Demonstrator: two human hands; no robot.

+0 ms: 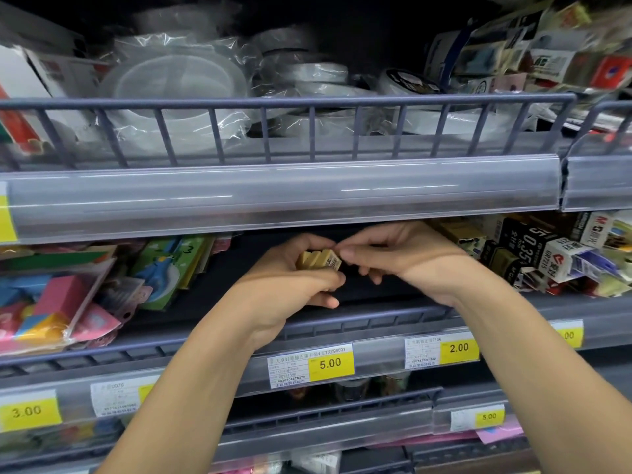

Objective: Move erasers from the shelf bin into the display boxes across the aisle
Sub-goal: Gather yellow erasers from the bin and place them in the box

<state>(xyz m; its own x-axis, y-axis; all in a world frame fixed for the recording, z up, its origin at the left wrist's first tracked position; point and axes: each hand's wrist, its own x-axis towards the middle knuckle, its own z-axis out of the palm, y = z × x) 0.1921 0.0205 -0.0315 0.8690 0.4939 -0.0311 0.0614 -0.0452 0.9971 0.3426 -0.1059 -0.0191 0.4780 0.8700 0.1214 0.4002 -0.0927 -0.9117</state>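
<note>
Both hands reach into a dark section of the middle shelf (376, 323). My left hand (290, 285) grips a small stack of tan erasers (318, 260), one end showing a barcode label. My right hand (393, 258) meets it from the right, its thumb and fingertips pinched at the edge of the stack's rightmost eraser. The shelf floor behind the hands is dark, and what lies on it is hidden.
The upper shelf's grey rail (284, 196) hangs just above the hands. Colourful packets (61, 302) fill the shelf to the left, small boxed refills (547, 258) to the right. Yellow price tags (330, 364) line the shelf front. Taped rolls (178, 83) sit on the top shelf.
</note>
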